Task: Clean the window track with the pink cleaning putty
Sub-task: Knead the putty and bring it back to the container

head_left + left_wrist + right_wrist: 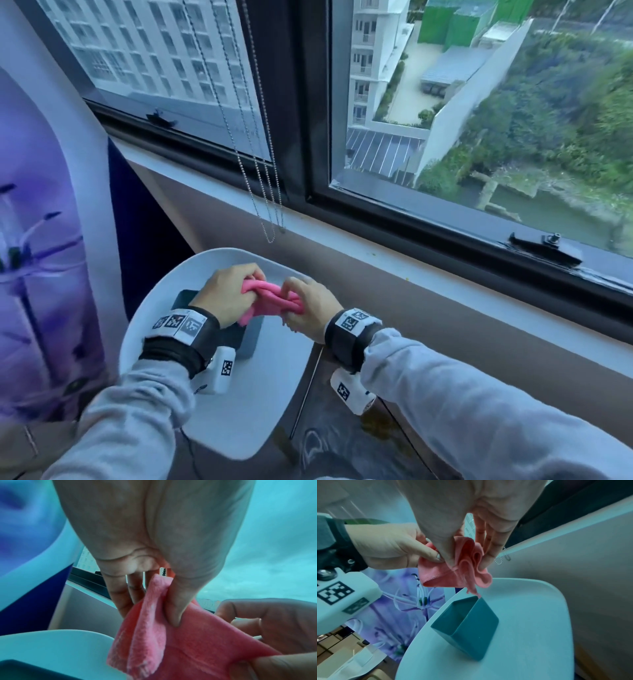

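The pink cleaning piece (270,298) hangs between both hands above a dark teal open box (465,628) on a small white table (267,394). Up close it folds like cloth and has a stitched hem (440,577). My left hand (253,284) pinches its left end between thumb and fingers (149,609). My right hand (291,293) holds the bunched right end (466,563). The dark window track (411,236) runs along the bottom of the window, above and to the right of both hands.
A pale sill (445,294) lies under the window frame. Bead chains (270,205) hang down to the sill beside the centre post. A black latch (544,246) sits on the right pane's lower frame. A purple flowered panel (41,240) stands at the left.
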